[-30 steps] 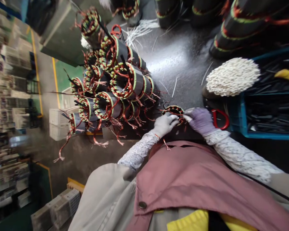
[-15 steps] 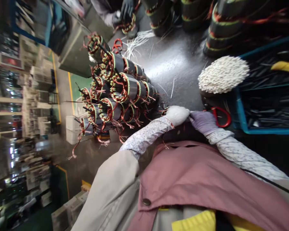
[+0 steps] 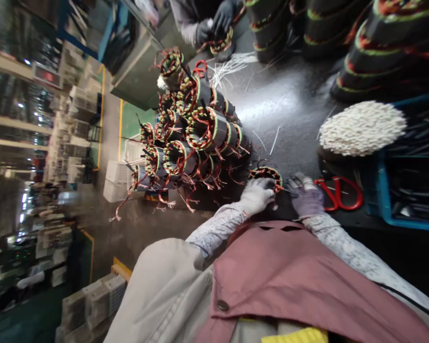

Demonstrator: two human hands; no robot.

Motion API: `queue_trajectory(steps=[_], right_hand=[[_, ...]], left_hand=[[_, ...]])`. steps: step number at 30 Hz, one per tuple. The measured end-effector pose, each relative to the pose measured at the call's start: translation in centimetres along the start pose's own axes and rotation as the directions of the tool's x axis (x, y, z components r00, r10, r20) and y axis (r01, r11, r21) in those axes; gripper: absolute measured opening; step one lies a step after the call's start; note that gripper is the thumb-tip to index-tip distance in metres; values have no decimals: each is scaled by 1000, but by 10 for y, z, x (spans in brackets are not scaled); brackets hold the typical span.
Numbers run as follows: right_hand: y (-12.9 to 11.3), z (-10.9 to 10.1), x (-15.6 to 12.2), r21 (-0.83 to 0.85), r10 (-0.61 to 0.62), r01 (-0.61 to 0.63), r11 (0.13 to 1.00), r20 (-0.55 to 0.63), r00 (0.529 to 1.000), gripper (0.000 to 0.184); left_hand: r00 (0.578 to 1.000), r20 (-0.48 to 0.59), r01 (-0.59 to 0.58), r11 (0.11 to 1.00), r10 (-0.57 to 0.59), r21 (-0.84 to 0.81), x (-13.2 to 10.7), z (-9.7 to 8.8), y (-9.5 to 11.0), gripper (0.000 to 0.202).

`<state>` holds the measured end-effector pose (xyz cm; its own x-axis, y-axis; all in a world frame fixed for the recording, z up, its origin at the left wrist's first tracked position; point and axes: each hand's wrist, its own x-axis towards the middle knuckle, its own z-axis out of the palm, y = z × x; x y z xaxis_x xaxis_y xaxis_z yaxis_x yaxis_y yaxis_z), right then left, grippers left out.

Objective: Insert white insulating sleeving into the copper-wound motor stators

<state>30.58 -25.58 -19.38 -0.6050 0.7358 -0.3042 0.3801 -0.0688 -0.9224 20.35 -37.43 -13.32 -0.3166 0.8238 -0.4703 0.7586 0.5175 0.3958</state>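
A motor stator (image 3: 265, 170) with red-orange windings and a yellow-green rim stands on the bench in front of me. My left hand (image 3: 258, 196), in a whitish glove, is curled over its near side and hides part of it. To its right, my right hand (image 3: 307, 196) wears a purple-and-white glove. Its fingers are closed at the end of a thin dark sleeve (image 3: 289, 191), in line with a red-orange lead from the stator. Red-handled scissors (image 3: 348, 193) lie just right of that hand.
Stacked stators (image 3: 218, 131) with dangling leads lie to the left. A bundle of white tubes (image 3: 362, 127) stands at right beside a blue bin (image 3: 386, 190) of dark tubes. More stator stacks (image 3: 386, 52) stand behind. Across the bench, a co-worker's gloved hands (image 3: 214, 29) handle another stator.
My hands have moved apart; earlier they met at the fingertips. The left now rests on the stator, which has come into clear view. The whole view has shifted, and more of the scissors shows.
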Motion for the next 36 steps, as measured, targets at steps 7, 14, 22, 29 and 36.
queue_trajectory(steps=[7, 14, 22, 29, 36], right_hand=[[-65, 108, 27, -256, -9, 79, 964, 263, 965, 31], [-67, 83, 20, -258, -21, 105, 960, 311, 950, 27], [7, -24, 26, 5, 141, -142, 990, -128, 982, 29], [2, 7, 29, 177, 99, -89, 980, -46, 994, 27], [29, -6, 17, 198, 160, -128, 972, -157, 975, 20]], left_hand=[[985, 169, -37, 997, 47, -61, -15, 9, -72, 20], [997, 80, 23, 999, -19, -44, -38, -22, -74, 22], [830, -541, -381, 846, 136, -372, -19, -148, 80, 22], [875, -407, -295, 955, 261, -23, 240, -239, 172, 30], [943, -90, -289, 925, 319, 246, 290, -235, 159, 42]])
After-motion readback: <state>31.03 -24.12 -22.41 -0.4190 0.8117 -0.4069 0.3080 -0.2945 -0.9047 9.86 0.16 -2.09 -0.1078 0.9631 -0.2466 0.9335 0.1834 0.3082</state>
